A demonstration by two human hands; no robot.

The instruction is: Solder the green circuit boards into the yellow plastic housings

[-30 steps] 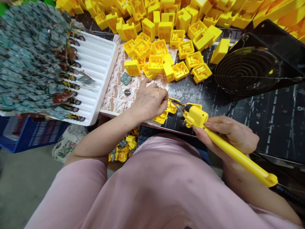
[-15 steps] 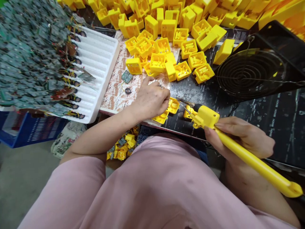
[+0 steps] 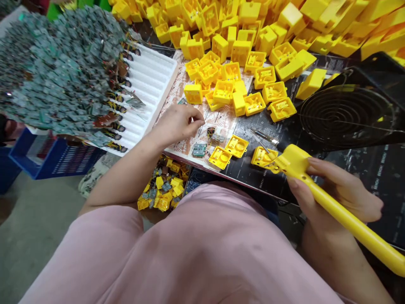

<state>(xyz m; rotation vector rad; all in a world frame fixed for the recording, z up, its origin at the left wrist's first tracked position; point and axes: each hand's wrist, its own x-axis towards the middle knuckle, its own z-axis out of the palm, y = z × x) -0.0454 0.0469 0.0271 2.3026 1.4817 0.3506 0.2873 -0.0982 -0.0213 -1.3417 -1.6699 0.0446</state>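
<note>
While the right hand (image 3: 335,192) grips one yellow soldering iron (image 3: 319,198), the left hand (image 3: 177,122) curls loosely, grasping nothing visible, three yellow housings (image 3: 236,145) lying between them.

wire fan (image 3: 344,116), white tray (image 3: 155,80) (ridged), blue crate (image 3: 47,154)

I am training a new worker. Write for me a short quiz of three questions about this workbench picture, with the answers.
1. True or false: the right hand holds a yellow soldering tool.
2. Multiple choice: what lies on the patterned sheet just right of the left hand? A) a red cup B) a small part with wires C) a pair of scissors
3. Fill in: the white tray on the left carries a heap of green ____.

Key: 1 true; 2 B; 3 circuit boards.
</note>
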